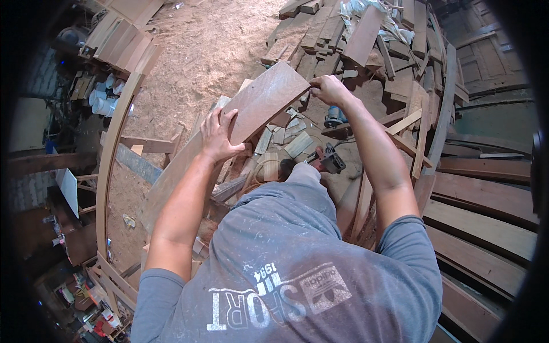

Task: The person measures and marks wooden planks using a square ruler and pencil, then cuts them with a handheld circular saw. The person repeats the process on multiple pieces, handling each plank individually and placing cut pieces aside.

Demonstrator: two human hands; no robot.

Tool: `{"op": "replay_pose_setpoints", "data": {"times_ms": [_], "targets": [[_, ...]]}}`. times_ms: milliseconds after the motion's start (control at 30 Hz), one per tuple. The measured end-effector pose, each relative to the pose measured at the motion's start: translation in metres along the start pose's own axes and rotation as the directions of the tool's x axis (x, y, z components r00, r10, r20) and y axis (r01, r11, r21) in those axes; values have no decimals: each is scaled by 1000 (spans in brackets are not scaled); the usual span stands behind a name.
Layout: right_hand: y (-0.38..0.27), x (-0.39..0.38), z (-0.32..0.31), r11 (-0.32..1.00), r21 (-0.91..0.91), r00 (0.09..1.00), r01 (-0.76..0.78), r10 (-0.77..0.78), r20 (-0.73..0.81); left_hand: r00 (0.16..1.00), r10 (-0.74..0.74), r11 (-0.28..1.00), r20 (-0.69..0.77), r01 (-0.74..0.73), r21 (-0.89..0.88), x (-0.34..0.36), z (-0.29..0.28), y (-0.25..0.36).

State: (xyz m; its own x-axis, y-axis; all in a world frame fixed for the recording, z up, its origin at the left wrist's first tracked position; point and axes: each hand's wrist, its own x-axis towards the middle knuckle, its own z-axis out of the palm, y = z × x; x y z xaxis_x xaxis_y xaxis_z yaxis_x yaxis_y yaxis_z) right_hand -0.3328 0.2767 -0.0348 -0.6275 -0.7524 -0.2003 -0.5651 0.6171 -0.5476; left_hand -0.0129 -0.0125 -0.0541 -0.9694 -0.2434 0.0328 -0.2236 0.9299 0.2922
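Note:
A short, wide wooden board slants up and away to the right in front of me. My left hand holds its near end, fingers spread over the wood and thumb along the lower edge. At the far right corner, my right hand has its fingers closed on the same board; the fingertips are partly hidden. Beneath and to the left runs a longer brown plank, reaching under my left forearm. How the two pieces touch is hidden by my left hand.
Wood offcuts lie by my feet, near a red-and-black power tool and a blue tool. Scrap boards are heaped at the far right. Long planks are stacked on the right. Sawdust covers the floor; white buckets stand left.

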Motion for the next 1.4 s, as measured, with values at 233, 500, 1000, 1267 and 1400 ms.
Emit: {"op": "replay_pose_setpoints", "data": {"times_ms": [233,500,1000,1267,1400], "targets": [[1,-3,4,996,-30,996,87,-87,5,998,42,999,39,-42,-4,-6,-12,-9],[-43,-26,-4,971,-94,963,220,-232,-135,918,-137,991,373,124,57,-118,-123,-108],[-43,-14,12,951,-172,958,255,-273,-89,842,-282,959,459,229,169,-233,-142,-133],[-43,-14,13,964,-141,965,227,-243,-102,889,-255,966,379,222,130,-236,-130,-138],[-42,-14,14,964,-125,961,236,-251,-119,893,-243,969,379,206,135,-236,-128,-140]]}}
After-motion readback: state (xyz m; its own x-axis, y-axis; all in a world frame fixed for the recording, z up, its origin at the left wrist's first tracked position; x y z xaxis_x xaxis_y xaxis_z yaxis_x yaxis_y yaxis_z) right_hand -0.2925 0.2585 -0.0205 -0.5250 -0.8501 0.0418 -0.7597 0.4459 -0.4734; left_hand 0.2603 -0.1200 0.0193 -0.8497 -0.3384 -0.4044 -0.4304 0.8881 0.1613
